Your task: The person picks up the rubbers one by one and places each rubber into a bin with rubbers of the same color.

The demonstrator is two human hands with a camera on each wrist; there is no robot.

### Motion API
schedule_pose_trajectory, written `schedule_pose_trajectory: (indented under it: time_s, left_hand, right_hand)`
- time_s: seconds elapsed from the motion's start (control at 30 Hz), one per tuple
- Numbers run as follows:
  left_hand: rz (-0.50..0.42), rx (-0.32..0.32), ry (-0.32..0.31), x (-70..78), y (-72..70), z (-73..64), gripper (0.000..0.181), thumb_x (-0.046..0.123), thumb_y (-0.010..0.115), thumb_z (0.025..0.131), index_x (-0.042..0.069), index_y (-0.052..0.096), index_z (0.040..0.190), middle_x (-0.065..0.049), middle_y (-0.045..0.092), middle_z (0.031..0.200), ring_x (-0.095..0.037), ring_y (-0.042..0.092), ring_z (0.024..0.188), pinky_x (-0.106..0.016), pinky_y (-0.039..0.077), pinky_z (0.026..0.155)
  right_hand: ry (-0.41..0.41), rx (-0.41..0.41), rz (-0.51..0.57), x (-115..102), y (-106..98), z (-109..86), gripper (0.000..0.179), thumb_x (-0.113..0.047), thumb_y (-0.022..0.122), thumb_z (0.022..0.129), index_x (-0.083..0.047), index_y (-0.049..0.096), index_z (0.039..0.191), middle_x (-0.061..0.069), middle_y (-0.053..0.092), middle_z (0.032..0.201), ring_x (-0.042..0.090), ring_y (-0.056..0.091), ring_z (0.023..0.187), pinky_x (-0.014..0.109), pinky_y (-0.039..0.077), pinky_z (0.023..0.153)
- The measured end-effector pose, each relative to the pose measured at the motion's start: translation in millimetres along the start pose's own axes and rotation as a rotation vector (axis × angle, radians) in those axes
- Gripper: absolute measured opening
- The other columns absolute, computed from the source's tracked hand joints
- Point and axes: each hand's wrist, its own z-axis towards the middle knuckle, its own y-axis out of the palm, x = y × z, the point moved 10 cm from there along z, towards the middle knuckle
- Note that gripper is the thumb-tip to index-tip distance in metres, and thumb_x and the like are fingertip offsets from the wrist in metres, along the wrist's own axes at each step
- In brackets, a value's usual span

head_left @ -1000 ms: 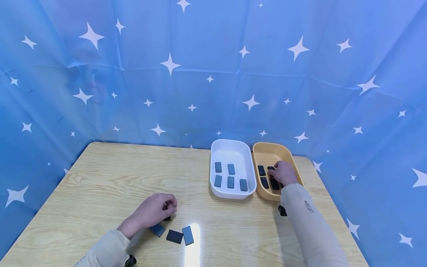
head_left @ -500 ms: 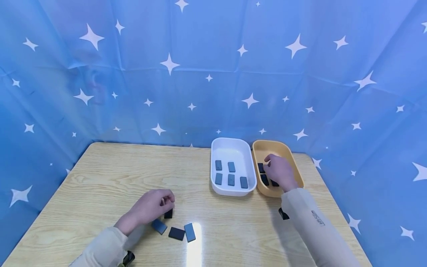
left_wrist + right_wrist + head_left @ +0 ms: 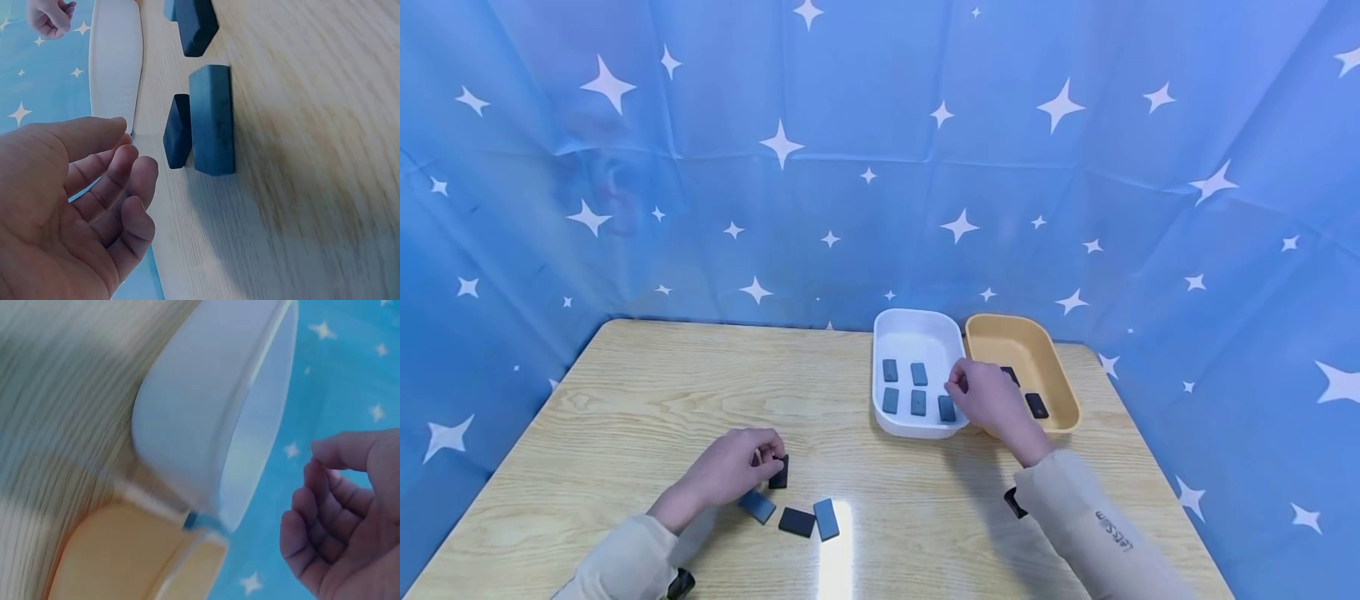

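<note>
My left hand hovers low over the table with loosely curled fingers and nothing between them. Right by its fingertips lies a black block, and a blue-grey block is just below the hand. A second black block and another blue-grey block lie side by side to the right. My right hand is over the adjoining rims of the white bin and the orange bin, fingers loosely bent, holding nothing. Several blue-grey blocks lie in the white bin; black blocks show in the orange one, partly hidden by the hand.
Both bins stand side by side at the back right of the wooden table. A blue curtain with white stars hangs right behind the table and along its sides.
My right hand has come out of the orange bin and moved left toward the white bin, empty. My left hand has shifted slightly left, showing more of the black block beside it.
</note>
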Motion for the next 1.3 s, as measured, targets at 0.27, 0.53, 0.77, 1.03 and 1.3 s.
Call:
schedule_pose_trajectory:
  time_s: [0.27,0.53,0.77,1.03,1.3]
  left_hand:
    - [0.002,0.008,0.004,-6.4,-3.1,-6.3,0.005,0.02,0.067,0.09,0.015,0.066,0.091,0.013,0.056,0.072,-0.001,0.048,0.059,-0.021,0.04,0.057]
    - [-0.01,-0.006,0.014,-5.1,-0.3,-9.0,0.004,0.014,0.064,0.091,0.017,0.067,0.091,0.012,0.057,0.074,0.0,0.049,0.06,-0.02,0.041,0.057]
    - [-0.019,-0.044,0.035,-0.3,6.5,-10.1,0.006,0.013,0.064,0.091,0.017,0.067,0.094,0.011,0.057,0.075,0.0,0.048,0.06,-0.021,0.041,0.054]
    - [-0.032,-0.085,0.122,16.2,16.5,-10.2,0.002,0.018,0.065,0.091,0.017,0.067,0.093,0.013,0.058,0.076,0.003,0.047,0.063,-0.019,0.039,0.059]
    - [0.024,-0.102,0.152,33.0,24.8,-6.4,0.005,0.016,0.068,0.088,0.018,0.066,0.093,0.016,0.055,0.073,0.002,0.047,0.065,-0.02,0.039,0.063]
  right_hand:
    - [-0.102,-0.016,0.014,-33.4,5.7,-17.8,0.014,-0.023,0.067,0.091,-0.016,0.06,0.081,-0.004,0.055,0.066,0.012,0.048,0.057,0.026,0.039,0.055]
    - [-0.191,-0.069,-0.007,-58.6,25.9,-36.3,0.012,-0.023,0.067,0.09,-0.021,0.062,0.079,-0.011,0.053,0.065,0.005,0.047,0.059,0.021,0.038,0.055]
    - [-0.273,-0.13,0.009,-74.9,51.1,-49.7,0.013,-0.021,0.066,0.09,-0.022,0.061,0.079,-0.013,0.053,0.067,0.002,0.047,0.06,0.02,0.039,0.056]
    - [-0.329,-0.183,0.005,-84.3,81.8,-57.9,0.012,-0.023,0.066,0.089,-0.021,0.062,0.078,-0.013,0.052,0.066,0.001,0.044,0.058,0.019,0.037,0.054]
    - [-0.347,-0.204,0.012,-87.3,95.6,-64.3,0.012,-0.022,0.067,0.087,-0.022,0.062,0.077,-0.014,0.051,0.064,0.0,0.043,0.058,0.02,0.035,0.053]
